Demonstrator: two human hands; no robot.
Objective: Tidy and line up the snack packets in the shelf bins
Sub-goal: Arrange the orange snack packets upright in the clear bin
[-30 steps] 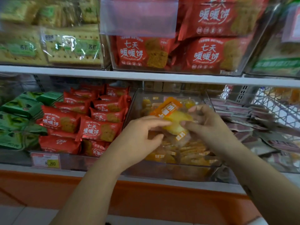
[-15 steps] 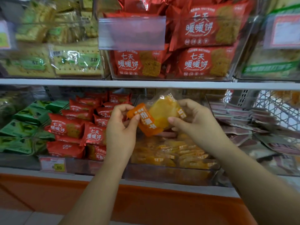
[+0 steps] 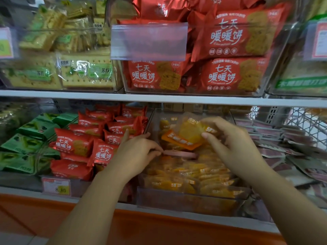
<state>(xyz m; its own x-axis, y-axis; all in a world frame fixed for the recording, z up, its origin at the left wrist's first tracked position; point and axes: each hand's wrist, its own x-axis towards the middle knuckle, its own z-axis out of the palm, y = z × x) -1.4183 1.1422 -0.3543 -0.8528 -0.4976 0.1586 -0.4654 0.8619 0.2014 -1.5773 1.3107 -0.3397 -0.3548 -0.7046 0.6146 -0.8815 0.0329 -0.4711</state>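
I see the yellow packet (image 3: pixel 190 134), orange band along its lower edge, pinched between the thumb and curled fingers of the right hand (image 3: pixel 235 147), tilted just above the heap of like packets (image 3: pixel 191 175) in the clear bin (image 3: pixel 192 200); below those fingers a pink packet (image 3: pixel 182 154) lies across the heap. The left hand (image 3: pixel 138 152) has its fingers curled, tips at that pink packet's end; whether they grip it I cannot tell; red packets (image 3: pixel 74 145) lie just beyond its knuckles.
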